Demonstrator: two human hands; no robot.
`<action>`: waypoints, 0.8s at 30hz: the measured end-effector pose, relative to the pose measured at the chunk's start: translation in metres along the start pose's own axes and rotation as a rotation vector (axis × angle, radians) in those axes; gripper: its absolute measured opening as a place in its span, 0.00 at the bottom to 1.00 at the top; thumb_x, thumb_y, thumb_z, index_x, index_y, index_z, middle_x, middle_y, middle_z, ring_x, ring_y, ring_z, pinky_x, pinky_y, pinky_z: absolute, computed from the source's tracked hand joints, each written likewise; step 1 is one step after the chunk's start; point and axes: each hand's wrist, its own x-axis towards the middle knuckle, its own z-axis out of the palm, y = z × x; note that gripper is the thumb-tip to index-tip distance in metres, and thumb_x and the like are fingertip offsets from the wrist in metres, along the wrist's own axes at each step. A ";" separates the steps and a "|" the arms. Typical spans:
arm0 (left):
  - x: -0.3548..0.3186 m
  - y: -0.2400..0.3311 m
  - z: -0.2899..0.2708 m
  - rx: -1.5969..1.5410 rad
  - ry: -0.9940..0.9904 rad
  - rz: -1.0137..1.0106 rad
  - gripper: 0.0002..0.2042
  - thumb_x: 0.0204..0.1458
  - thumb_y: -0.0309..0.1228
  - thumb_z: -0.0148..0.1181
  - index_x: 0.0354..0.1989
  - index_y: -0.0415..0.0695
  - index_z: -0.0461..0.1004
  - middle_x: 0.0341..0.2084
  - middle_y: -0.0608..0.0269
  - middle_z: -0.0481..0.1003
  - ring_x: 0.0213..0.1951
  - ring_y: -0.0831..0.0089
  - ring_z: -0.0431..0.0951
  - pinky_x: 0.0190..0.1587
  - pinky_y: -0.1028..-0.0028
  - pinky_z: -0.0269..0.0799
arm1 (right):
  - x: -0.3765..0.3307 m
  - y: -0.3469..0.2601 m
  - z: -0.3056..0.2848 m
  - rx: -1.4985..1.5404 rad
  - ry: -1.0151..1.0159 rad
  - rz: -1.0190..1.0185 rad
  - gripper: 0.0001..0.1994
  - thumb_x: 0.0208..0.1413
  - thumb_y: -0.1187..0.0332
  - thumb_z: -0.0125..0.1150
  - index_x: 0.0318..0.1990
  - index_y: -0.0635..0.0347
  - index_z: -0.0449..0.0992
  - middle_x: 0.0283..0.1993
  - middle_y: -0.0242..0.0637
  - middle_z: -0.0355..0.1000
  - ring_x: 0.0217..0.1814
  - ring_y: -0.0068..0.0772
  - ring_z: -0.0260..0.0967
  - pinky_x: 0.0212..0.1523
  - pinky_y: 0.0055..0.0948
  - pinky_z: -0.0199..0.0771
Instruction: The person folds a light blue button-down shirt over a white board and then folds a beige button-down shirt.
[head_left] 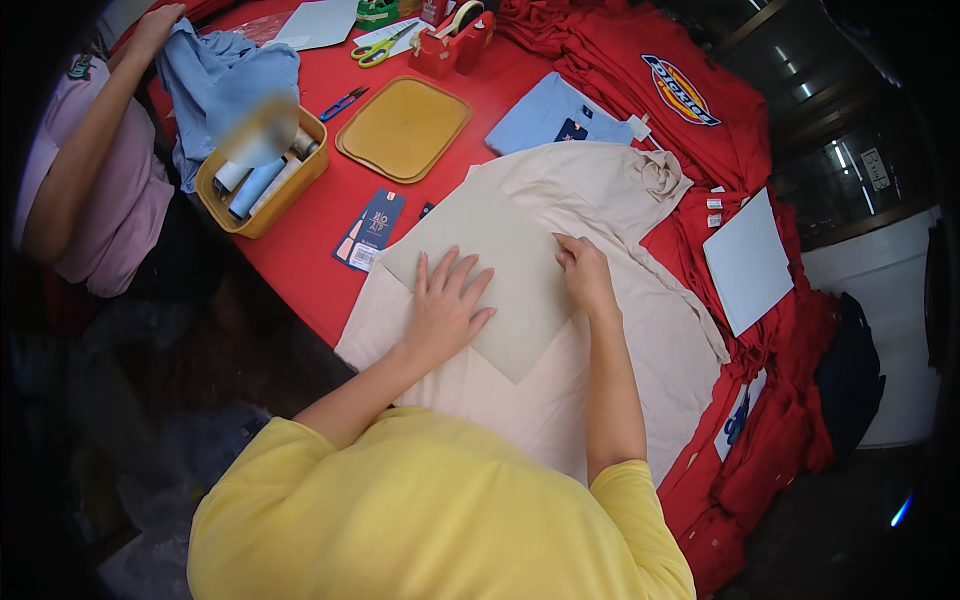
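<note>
— Now, left hand (445, 305)?
— Flat, fingers spread, palm down on grey card sheet (490, 270), gripping nothing.
— Right hand (585, 275)?
— Fingertips curled together, pressing the sheet's right edge.
— Sheet's location?
— Atop beige shirt (640, 340), spread over red table (310, 230).

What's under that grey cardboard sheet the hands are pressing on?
A beige shirt lies spread under the grey cardboard, on the red table. The shirt's middle is covered.

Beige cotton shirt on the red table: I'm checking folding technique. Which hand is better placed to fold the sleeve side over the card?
Probably the right hand: it pinches fabric at the grey cardboard sheet edge, while the left hand lies flat on the card.
</note>
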 end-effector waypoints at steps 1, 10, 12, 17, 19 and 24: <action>-0.001 -0.002 0.001 0.016 0.005 -0.016 0.23 0.51 0.41 0.59 0.55 0.45 0.69 0.57 0.55 0.63 0.64 0.53 0.54 0.65 0.39 0.40 | 0.001 -0.002 -0.001 -0.033 -0.010 -0.012 0.16 0.54 0.78 0.56 0.51 0.62 0.75 0.43 0.46 0.74 0.43 0.42 0.73 0.46 0.32 0.70; 0.001 0.000 -0.001 0.025 -0.017 -0.003 0.23 0.52 0.42 0.58 0.55 0.45 0.69 0.58 0.53 0.62 0.64 0.54 0.54 0.65 0.40 0.40 | 0.000 0.011 0.003 0.048 0.015 -0.082 0.17 0.53 0.79 0.55 0.51 0.58 0.76 0.36 0.44 0.71 0.39 0.43 0.69 0.43 0.34 0.68; 0.001 0.001 -0.002 0.032 -0.031 -0.019 0.24 0.52 0.42 0.58 0.56 0.45 0.68 0.58 0.53 0.61 0.64 0.55 0.54 0.65 0.41 0.40 | 0.000 0.010 0.004 0.030 0.009 -0.070 0.17 0.53 0.79 0.56 0.51 0.57 0.76 0.36 0.44 0.70 0.39 0.43 0.69 0.44 0.34 0.67; 0.002 0.002 -0.003 0.058 -0.036 -0.038 0.26 0.51 0.43 0.59 0.57 0.45 0.67 0.59 0.53 0.59 0.64 0.56 0.54 0.64 0.42 0.41 | -0.002 0.001 0.000 0.030 -0.002 -0.036 0.18 0.53 0.78 0.56 0.52 0.56 0.76 0.37 0.44 0.69 0.40 0.44 0.68 0.45 0.35 0.67; 0.003 0.002 -0.002 0.067 -0.041 -0.045 0.27 0.50 0.44 0.60 0.58 0.46 0.67 0.59 0.53 0.59 0.64 0.56 0.54 0.64 0.43 0.41 | -0.003 -0.006 -0.005 0.062 -0.052 0.007 0.16 0.54 0.76 0.52 0.52 0.60 0.75 0.42 0.49 0.70 0.45 0.49 0.67 0.49 0.38 0.66; 0.018 -0.007 -0.003 -0.010 -0.094 -0.043 0.29 0.44 0.48 0.64 0.54 0.47 0.70 0.58 0.53 0.61 0.64 0.56 0.53 0.65 0.42 0.40 | -0.005 -0.008 -0.004 0.034 -0.034 -0.011 0.16 0.55 0.76 0.52 0.52 0.60 0.75 0.41 0.49 0.70 0.45 0.50 0.67 0.47 0.38 0.66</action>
